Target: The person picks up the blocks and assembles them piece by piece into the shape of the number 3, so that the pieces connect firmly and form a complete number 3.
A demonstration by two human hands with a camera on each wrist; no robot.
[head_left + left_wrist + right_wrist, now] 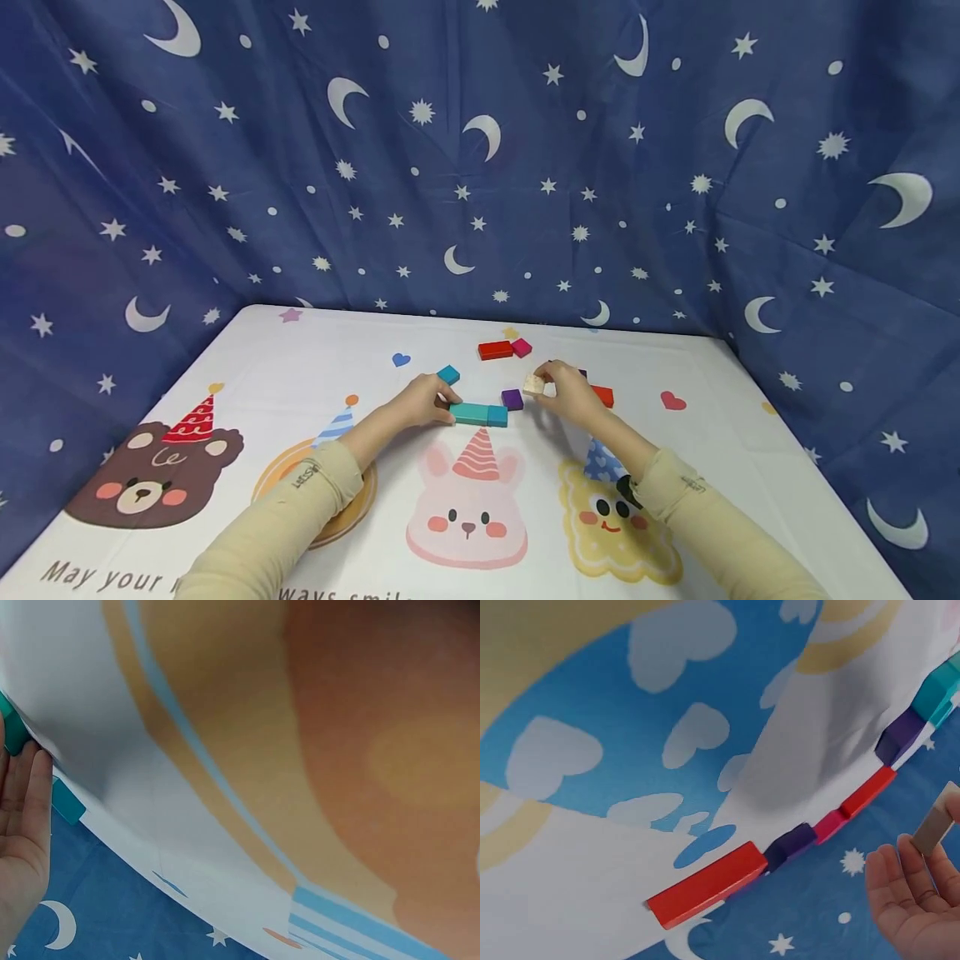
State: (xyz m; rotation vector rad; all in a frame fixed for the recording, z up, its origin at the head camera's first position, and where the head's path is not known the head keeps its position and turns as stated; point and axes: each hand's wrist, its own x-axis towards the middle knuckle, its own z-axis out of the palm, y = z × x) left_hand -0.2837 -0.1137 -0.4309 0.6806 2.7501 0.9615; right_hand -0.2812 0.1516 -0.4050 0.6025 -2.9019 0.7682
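Note:
My left hand point(422, 402) pinches the left end of a long teal block point(469, 414) lying on the table. A short blue block point(497, 417) sits end to end with it on the right. In the left wrist view, the fingers point(37, 791) lie along the teal block point(13, 729). My right hand point(572, 395) holds a small cream block point(533, 384) between thumb and fingers, raised over the table. The right wrist view shows this cream block point(934, 825) at the fingertips. A purple block point(512, 400) lies just left of the right hand.
Behind my left hand lies another blue block point(448, 375). Farther back are a red block point(495, 351) and a pink block point(522, 347). An orange-red block point(603, 396) and a dark purple block point(790, 846) are partly behind my right hand. A starry blue curtain point(420, 208) hangs behind the table.

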